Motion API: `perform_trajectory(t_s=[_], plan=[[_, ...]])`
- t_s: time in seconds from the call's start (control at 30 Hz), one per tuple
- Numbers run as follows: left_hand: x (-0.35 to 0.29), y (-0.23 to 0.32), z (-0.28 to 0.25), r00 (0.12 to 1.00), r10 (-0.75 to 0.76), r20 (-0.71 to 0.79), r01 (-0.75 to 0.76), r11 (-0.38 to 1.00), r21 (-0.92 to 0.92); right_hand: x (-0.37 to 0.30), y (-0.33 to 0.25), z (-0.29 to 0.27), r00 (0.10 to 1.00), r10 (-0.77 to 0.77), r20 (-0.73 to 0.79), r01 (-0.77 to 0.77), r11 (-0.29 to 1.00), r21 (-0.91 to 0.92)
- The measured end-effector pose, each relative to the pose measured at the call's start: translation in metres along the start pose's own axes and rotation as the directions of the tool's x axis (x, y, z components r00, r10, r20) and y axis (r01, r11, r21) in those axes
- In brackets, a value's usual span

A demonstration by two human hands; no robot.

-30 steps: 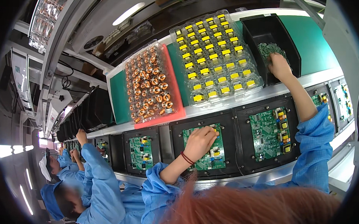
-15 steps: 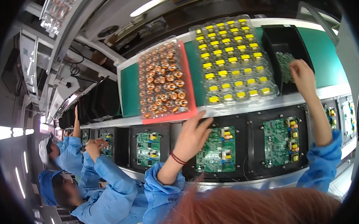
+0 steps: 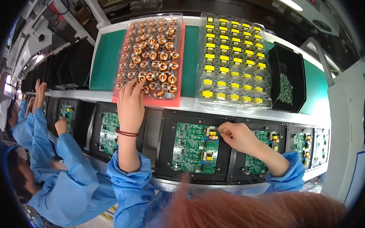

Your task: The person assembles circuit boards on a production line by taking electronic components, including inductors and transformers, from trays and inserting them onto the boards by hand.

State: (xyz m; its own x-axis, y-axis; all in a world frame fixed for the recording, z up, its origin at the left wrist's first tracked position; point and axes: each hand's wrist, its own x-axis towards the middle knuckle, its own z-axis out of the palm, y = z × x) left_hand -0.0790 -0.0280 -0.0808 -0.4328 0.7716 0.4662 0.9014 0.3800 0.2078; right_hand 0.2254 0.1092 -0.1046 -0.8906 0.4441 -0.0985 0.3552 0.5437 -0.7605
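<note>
A long green work surface [image 3: 190,62] with a pale edge runs across the view, and a row of black carriers lies along its near side. At the left, a co-worker in a blue sleeve [image 3: 76,162] sits along the same row, with other people's arms farther off.

On the green surface stand 2 clear trays. The tray of yellow-topped parts [image 3: 233,103] is right of centre; the tray of coils [image 3: 155,16], left of it, lies on a red sheet [image 3: 158,103]. Just right of the yellow-topped parts is 1 black bin [image 3: 289,53].

The nearest central carrier [image 3: 165,133] bears a green circuit board [image 3: 196,146], lying flat, with 2 clusters of yellow and other parts toward its right side. More boards lie in the carriers to the left and right.

The right hand [image 3: 238,137] is at the upper right corner of that board, beside the upper cluster. Its thumb and forefinger are curled close to each other; I cannot tell whether they clamp anything. The left hand [image 3: 130,102] reaches over the near edge of the coil tray, fingers bent down among the copper-coloured coils [image 3: 152,55]; whether they grip a coil I cannot tell. Dark red bands [image 3: 126,133] circle the left wrist.

Smallest are the grey-green pieces [image 3: 286,89], heaped loose inside the bin.
</note>
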Motion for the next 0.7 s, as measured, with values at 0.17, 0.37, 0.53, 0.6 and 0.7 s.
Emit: perform_trajectory(t_s=[0.17,0.37,0.53,0.6,0.7], plan=[[-0.004,0.006,0.002,0.997,-0.013,-0.079,0.018,0.998,0.062,-0.002,0.006,0.013,1.000,0.025,-0.008,-0.026,0.992,-0.127],[-0.004,0.013,0.010,0.988,0.013,-0.152,-0.007,0.999,0.039,-0.008,0.022,0.024,0.981,-0.166,-0.096,0.129,0.943,-0.306],[0.001,0.010,0.011,0.989,0.051,-0.139,-0.048,0.999,0.020,-0.005,0.023,0.024,0.984,-0.140,-0.108,0.097,0.938,-0.331],[0.001,0.006,0.010,0.991,0.041,-0.127,-0.039,0.999,0.025,-0.002,0.022,0.025,0.983,-0.157,-0.092,0.118,0.933,-0.339],[0.000,-0.003,0.018,0.988,0.016,-0.154,-0.019,1.000,-0.015,0.005,0.021,0.023,0.972,-0.233,-0.035,0.200,0.895,-0.398]])
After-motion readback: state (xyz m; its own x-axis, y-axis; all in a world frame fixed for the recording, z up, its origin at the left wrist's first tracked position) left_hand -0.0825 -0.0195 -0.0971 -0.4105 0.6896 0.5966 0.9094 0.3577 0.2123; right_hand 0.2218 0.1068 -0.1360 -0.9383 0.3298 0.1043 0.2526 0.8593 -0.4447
